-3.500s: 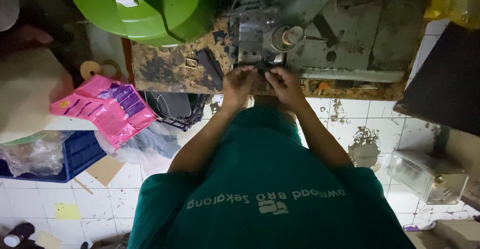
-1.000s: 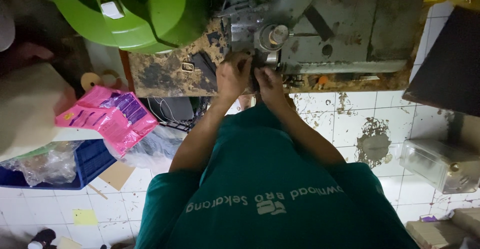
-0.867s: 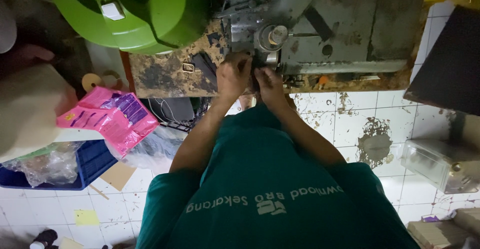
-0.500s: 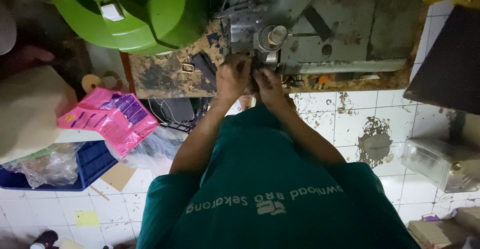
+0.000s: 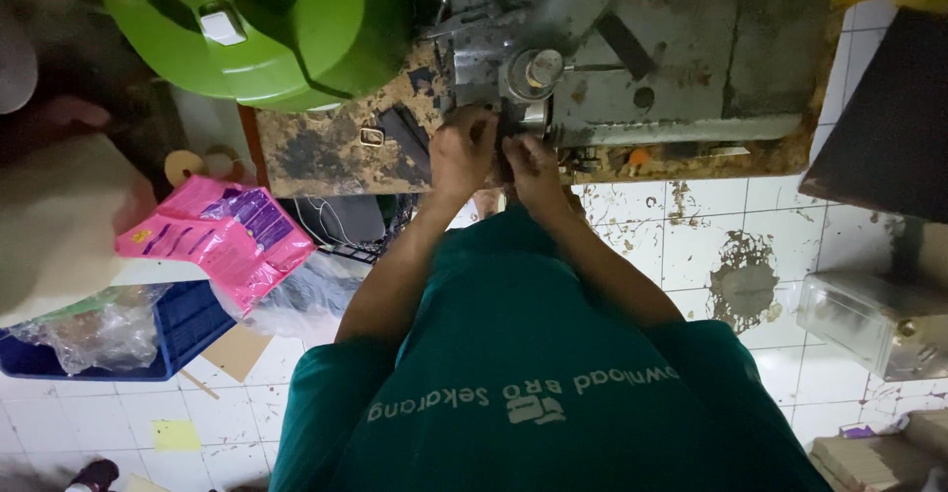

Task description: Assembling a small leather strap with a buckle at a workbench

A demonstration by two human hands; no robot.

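Hands barely shifted since earlier frames, both w/ fingers curled at the same spot. Left hand (image 5: 462, 152) & right hand (image 5: 533, 161) nearly touch, pinching smth small, hidden btwn fingers, against grey metal machine (image 5: 632, 67) just beyond. Worn, stained surface (image 5: 326, 151) beneath; glossy green plastic container (image 5: 267, 28) far left.

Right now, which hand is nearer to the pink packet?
The left. The left hand is at the grey machine, on the side toward the pink packet. The right hand is beside it, farther from the packet.
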